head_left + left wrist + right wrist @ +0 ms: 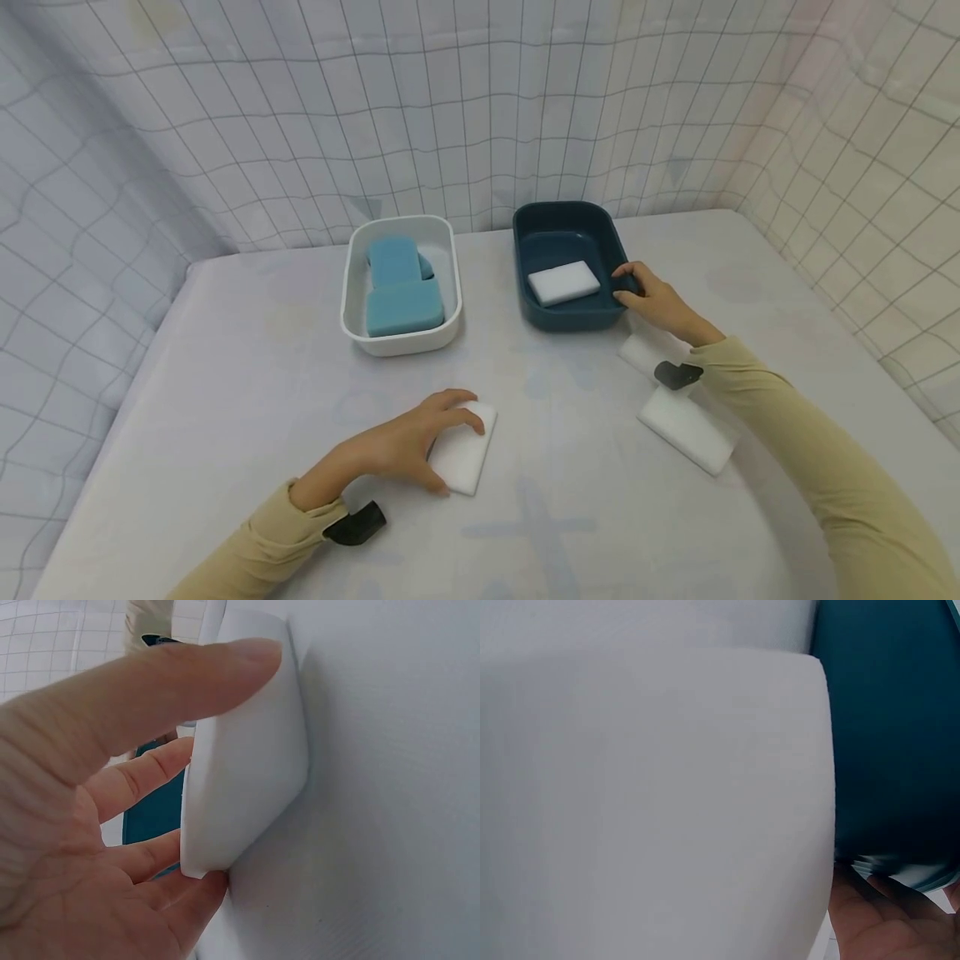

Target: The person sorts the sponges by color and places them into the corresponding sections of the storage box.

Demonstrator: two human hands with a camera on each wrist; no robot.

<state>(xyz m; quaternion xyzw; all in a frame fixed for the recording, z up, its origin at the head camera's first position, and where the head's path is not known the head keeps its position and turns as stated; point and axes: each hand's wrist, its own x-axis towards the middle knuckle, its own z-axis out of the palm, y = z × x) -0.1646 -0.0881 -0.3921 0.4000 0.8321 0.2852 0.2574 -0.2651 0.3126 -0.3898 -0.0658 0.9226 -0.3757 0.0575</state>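
Observation:
On the near left of the table, a white sponge lies beneath my left hand. The left thumb lies along one side of this white block, with the fingers bent at the opposite side. At the right rim of a dark blue bin is my right hand, its thumb and forefinger spread apart and reaching over the edge. Inside that bin, just left of those fingertips, rests another white sponge. The right wrist view is largely filled by a pale surface close to the camera.
A white bin with several blue sponges stands left of the dark one. Below my right forearm lie two more white sponges, one nearer and one partly hidden. Checked curtains surround the table's back and sides.

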